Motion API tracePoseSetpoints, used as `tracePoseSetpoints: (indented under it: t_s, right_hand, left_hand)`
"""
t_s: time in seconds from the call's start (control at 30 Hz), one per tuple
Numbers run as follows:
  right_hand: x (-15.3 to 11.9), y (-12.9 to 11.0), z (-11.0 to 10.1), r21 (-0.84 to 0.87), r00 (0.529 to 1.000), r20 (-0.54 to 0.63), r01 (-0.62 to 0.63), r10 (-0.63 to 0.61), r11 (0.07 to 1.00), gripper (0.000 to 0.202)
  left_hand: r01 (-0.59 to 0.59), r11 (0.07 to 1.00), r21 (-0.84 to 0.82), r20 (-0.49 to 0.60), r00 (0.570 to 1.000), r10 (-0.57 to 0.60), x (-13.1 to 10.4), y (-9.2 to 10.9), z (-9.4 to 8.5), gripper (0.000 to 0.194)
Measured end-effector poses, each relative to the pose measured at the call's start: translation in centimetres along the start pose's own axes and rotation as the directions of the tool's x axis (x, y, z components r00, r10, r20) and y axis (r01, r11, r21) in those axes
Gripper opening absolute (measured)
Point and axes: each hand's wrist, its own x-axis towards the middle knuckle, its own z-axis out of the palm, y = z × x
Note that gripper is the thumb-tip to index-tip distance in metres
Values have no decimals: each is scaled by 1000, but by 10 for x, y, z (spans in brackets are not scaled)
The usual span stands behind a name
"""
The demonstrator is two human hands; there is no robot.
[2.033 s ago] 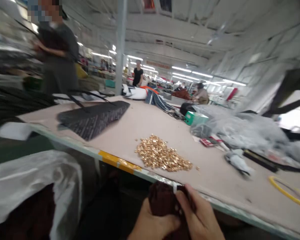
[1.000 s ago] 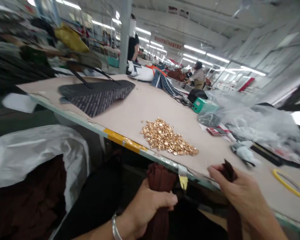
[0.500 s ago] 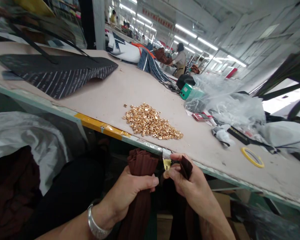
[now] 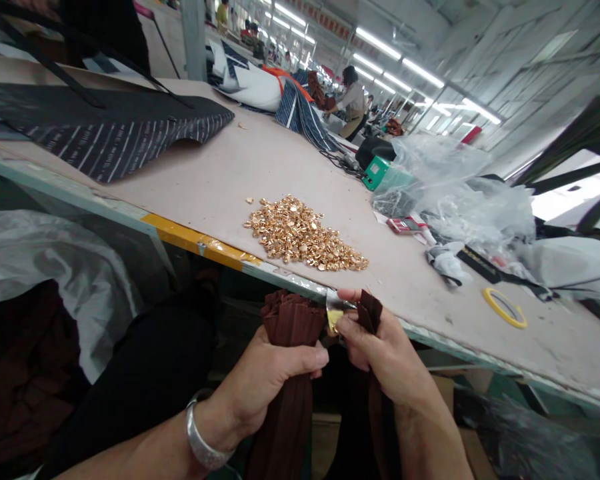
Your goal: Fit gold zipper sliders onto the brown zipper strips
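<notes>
My left hand [image 4: 280,373] is wrapped round an upright bundle of brown fabric strips [image 4: 293,320], just below the table edge. To its right, my right hand [image 4: 380,340] is closed on a single brown strip [image 4: 370,312], whose end sticks up between the fingers. The right thumb and forefinger pinch close to a yellow-and-silver metal piece [image 4: 335,317] at the table edge. A gold bit shows at the thumb tip, too small to make out fully. Above both hands, a heap of small gold metal pieces [image 4: 305,233] lies on the table.
Dark striped material [image 4: 125,140] lies at the table's left. On the right are clear plastic bags [image 4: 460,180], a green box [image 4: 377,173] and a yellow tape roll [image 4: 505,308]. White sheeting [image 4: 55,260] hangs at lower left. A person [image 4: 354,100] stands far back.
My right hand has risen slightly, bringing its gold bit up against the yellow-and-silver piece. More of the brown strip shows beneath that hand. My left hand keeps the bundle, now closer to the right hand.
</notes>
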Motion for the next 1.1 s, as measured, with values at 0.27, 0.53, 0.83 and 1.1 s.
tracePoseSetpoints:
  t_s: [0.27, 0.53, 0.83, 1.1]
  right_hand:
    - [-10, 24, 4, -38, 948, -287, 129, -134, 991, 30]
    - [-23, 23, 23, -332, 873, -305, 277, -380, 902, 13]
    - [-21, 15, 29, -392, 868, -319, 244, -379, 887, 16]
    - [-21, 18, 28, -528, 834, -335, 220, -439, 820, 13]
  left_hand:
    - [2, 999, -36, -16, 1000, -3, 1, -1, 5, 11]
    - [-3, 997, -81, -29, 1000, 1, 3, -5, 5, 11]
    - [18, 998, -63, 5, 1000, -17, -1, -5, 2, 11]
    - [9, 988, -155, -118, 993, -28, 7, -6, 3, 14]
